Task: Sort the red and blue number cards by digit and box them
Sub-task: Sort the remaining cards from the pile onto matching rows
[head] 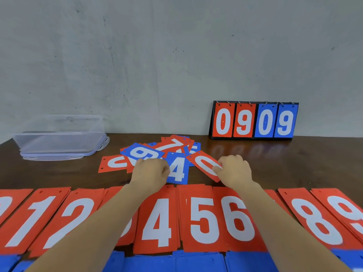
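Nearest, at 6 o'clock, runs the red row. My left hand pinches the blue 4 at its 3 o'clock, long axis 12-to-6. My right hand pinches the red 0 at its 9 o'clock, slanting 10-to-4.

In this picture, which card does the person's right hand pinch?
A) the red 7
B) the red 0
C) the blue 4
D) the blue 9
B: the right hand pinches the red 0 card, which lies tilted at the right side of the loose pile, while the left hand holds the blue 4 card at its left edge.
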`<state>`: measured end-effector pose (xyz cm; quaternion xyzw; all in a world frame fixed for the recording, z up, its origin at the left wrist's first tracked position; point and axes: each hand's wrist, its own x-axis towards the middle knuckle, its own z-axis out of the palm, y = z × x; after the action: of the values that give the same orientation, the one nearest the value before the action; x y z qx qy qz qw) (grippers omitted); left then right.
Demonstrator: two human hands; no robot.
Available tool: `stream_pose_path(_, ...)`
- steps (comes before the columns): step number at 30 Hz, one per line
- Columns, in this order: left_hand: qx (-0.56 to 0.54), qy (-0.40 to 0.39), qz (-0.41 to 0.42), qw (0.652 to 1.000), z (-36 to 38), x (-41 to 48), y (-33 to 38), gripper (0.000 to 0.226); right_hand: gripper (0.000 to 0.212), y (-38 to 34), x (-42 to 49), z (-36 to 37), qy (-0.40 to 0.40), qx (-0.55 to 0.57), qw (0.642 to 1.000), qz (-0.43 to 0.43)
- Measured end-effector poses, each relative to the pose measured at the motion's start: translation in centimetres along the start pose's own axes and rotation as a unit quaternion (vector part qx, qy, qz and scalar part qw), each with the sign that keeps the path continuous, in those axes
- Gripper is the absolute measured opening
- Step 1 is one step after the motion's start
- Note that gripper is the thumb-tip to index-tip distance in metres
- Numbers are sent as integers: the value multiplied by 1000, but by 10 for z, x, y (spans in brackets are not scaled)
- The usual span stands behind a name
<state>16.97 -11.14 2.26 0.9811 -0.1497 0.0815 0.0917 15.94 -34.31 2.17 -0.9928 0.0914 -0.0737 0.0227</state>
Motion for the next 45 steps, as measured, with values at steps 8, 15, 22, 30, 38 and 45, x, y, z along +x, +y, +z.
stream_pose_path(8, 14, -104, -84, 991, 21, 26, 9, 93, 85, 1, 28, 22, -95, 20, 994, 49)
stream_pose_path(15, 68, -97, -78, 990, 24, 33, 6, 77, 68, -3, 31, 21, -68, 15, 996, 53)
stream_pose_path(22, 42, -14, -91, 995, 30, 27, 23, 43, 61, -11, 21, 22, -41, 52, 995, 79)
stream_pose_path(30, -183, 34, -154, 970, 31, 22, 12, 75, 76, -9, 12, 22, -40, 85, 993, 65)
stream_pose_path(38, -253, 74, -206, 942, 25, 16, -1, 67, 63, -11, 10, 23, -13, 62, 998, 31)
stream_pose_path(45, -348, 85, -244, 901, 14, 16, 1, 58, 56, -15, 16, 17, -49, 192, 979, 56)
